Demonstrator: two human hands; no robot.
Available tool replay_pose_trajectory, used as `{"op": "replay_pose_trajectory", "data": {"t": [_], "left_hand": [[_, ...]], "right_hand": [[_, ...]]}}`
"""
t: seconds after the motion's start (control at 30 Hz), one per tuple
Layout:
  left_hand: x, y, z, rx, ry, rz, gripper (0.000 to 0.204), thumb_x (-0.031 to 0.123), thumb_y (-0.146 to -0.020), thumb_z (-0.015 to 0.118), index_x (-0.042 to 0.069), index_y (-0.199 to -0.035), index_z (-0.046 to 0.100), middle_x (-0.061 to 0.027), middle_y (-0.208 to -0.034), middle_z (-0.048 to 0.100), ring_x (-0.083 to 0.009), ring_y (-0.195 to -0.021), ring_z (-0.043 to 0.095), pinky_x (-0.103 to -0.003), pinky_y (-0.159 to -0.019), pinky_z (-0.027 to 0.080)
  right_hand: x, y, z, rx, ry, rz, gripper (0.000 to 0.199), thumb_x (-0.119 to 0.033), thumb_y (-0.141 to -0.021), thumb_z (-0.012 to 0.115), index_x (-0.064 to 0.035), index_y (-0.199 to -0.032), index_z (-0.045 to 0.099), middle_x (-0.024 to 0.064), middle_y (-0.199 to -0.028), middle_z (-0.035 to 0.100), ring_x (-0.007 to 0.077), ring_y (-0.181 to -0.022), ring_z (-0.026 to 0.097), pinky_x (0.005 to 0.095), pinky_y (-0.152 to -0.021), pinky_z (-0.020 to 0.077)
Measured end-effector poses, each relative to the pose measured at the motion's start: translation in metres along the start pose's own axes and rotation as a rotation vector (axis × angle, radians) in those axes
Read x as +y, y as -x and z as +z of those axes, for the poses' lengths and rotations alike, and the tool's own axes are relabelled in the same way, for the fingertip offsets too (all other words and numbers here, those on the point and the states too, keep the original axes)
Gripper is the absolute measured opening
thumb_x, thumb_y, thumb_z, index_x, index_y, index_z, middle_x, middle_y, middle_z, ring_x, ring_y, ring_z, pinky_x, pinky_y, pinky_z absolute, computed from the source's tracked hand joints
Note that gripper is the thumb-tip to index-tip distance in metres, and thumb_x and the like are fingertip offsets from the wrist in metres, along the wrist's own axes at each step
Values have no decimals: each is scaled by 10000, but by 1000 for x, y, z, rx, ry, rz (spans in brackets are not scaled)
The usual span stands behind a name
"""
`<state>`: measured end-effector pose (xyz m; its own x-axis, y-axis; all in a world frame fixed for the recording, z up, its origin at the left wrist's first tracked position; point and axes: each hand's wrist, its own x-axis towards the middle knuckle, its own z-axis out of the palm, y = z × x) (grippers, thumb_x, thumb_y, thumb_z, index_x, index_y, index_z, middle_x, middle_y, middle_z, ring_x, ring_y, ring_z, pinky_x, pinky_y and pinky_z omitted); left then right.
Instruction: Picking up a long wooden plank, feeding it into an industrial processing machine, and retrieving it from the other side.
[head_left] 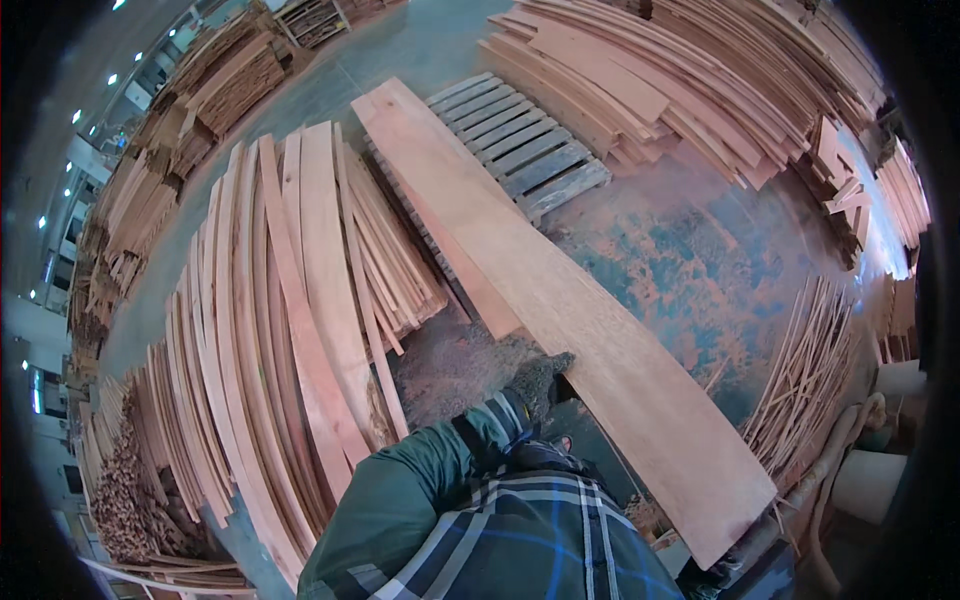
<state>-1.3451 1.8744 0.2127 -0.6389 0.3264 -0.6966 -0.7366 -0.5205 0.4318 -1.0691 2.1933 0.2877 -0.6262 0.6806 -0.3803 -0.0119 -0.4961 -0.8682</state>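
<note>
A long, wide reddish plank (560,290) runs from the far pallet down toward me at the lower right. My left hand (540,378), in a dark knit glove at the end of a green sleeve, grips the plank's left edge about two thirds of the way along. My right hand (715,578) shows only as a dark gloved shape under the plank's near corner. Most of it is hidden, so its grip cannot be made out.
A big pile of curved thin boards (290,330) lies to my left. A grey slatted pallet (520,150) sits under the plank's far end. More board stacks (650,80) fill the back right, and thin strips (810,370) lie on the stained floor (700,260) beside pale cylinders (880,480).
</note>
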Motion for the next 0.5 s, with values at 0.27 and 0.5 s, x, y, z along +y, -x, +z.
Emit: {"op": "replay_pose_trajectory", "data": {"t": [0.27, 0.5], "left_hand": [[26, -97, -79, -9, 321, 117, 383, 242, -903, 676, 11, -1187, 565, -177, -1041, 665, -324, -937, 667, -466, -827, 570], [15, -38, -107, -139, -243, -230, 380, 193, -901, 648, 7, -1209, 525, -103, -1100, 608, -263, -994, 616, -374, -832, 537]], "right_hand": [[55, -10, 68, -193, -52, 206, 626, -330, -871, 665, 8, -1356, 458, 140, -1270, 565, 301, -1106, 584, 442, -955, 489], [159, -72, 200, -609, -33, 549, 709, -206, -843, 713, -22, -1430, 360, 174, -1356, 509, 347, -1242, 520, 492, -1044, 443]]}}
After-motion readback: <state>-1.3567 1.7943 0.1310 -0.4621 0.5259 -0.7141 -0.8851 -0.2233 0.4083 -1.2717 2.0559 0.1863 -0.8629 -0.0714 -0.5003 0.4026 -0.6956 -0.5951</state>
